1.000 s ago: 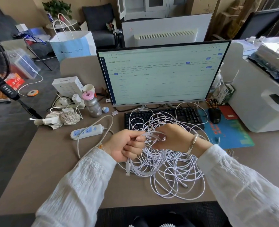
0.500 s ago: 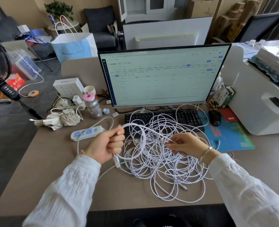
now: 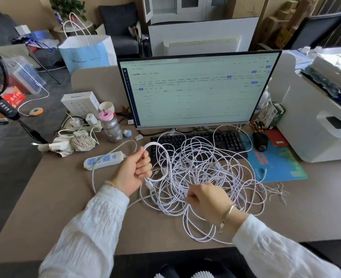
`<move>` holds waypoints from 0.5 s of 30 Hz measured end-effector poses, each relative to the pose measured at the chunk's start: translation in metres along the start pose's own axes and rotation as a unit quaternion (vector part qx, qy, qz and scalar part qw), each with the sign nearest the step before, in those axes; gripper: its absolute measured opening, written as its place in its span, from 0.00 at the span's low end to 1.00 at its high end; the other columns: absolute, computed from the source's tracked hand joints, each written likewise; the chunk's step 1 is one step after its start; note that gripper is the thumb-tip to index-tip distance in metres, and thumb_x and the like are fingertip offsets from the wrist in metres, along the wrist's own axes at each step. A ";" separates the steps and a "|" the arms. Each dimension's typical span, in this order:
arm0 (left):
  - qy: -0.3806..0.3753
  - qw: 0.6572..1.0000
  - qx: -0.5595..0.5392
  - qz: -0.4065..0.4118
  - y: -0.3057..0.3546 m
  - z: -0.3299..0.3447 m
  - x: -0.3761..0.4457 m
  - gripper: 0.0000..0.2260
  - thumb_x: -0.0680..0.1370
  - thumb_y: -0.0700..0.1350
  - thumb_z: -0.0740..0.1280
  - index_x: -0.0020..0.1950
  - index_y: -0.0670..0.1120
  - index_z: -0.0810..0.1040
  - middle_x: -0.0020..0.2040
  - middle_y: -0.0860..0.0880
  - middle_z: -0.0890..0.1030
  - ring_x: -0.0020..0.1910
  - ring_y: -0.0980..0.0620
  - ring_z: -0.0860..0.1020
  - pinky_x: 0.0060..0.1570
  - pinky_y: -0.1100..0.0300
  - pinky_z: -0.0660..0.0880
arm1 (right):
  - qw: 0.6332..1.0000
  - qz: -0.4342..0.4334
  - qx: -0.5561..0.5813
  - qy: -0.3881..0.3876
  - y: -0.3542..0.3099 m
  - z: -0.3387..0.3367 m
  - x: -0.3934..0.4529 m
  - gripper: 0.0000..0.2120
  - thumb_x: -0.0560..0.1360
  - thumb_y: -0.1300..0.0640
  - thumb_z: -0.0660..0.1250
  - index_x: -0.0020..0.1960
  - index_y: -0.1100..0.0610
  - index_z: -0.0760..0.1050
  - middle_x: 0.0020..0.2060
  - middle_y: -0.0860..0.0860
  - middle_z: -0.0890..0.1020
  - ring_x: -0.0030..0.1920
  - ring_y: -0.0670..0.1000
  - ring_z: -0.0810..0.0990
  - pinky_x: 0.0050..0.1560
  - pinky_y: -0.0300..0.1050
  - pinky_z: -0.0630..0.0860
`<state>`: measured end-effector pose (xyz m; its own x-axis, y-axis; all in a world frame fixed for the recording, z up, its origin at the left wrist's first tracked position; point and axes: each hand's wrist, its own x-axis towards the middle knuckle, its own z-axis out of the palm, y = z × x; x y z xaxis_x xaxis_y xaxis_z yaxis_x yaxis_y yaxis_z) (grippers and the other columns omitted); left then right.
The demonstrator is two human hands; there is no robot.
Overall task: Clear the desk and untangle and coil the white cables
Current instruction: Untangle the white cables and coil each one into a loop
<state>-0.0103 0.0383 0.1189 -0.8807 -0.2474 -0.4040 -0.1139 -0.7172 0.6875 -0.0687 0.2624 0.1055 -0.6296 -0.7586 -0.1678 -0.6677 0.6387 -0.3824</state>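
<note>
I note my right hand [image 3: 206, 199], nearest the front desk edge, curled with fingertips pinching a strand at the near side of the tangled heap of thin white cables [image 3: 209, 177]; my left hand [image 3: 134, 170] is fisted around one coiled loop with a white plug end hanging below it. Bare tan desktop [image 3: 51, 199] lies open left of the heap. The heap sprawls mid-desk, its far loops overlapping the black keyboard [image 3: 225, 139].
</note>
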 end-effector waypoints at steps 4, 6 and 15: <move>-0.001 0.994 0.107 0.020 -0.011 0.016 -0.003 0.16 0.83 0.48 0.55 0.38 0.44 0.67 0.25 0.51 0.64 0.21 0.55 0.62 0.21 0.64 0.64 | 0.998 -0.057 -0.011 0.000 -0.032 -0.012 -0.001 0.14 0.80 0.45 0.57 0.50 0.53 0.76 0.45 0.50 0.83 0.47 0.55 0.80 0.48 0.48 0.76; -0.008 0.981 0.191 0.041 -0.017 0.022 -0.007 0.16 0.84 0.47 0.54 0.38 0.44 0.69 0.26 0.50 0.67 0.24 0.52 0.67 0.27 0.62 0.69 | 0.997 -0.079 -0.019 0.007 -0.040 -0.019 0.002 0.14 0.80 0.44 0.56 0.50 0.52 0.75 0.44 0.50 0.82 0.47 0.55 0.80 0.46 0.47 0.75; -0.005 0.911 0.412 0.034 -0.033 0.037 -0.015 0.16 0.84 0.44 0.56 0.36 0.42 0.68 0.21 0.51 0.64 0.17 0.56 0.60 0.20 0.70 0.54 | 0.988 -0.123 0.078 0.043 -0.030 -0.049 0.021 0.13 0.74 0.41 0.65 0.50 0.50 0.78 0.37 0.44 0.80 0.37 0.46 0.77 0.40 0.41 0.75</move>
<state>-0.0100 0.0903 0.1247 -0.9020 -0.2641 -0.3416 -0.3624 0.0327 0.9315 -0.0816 0.2338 0.1580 -0.4918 -0.8704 0.0222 -0.7391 0.4038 -0.5392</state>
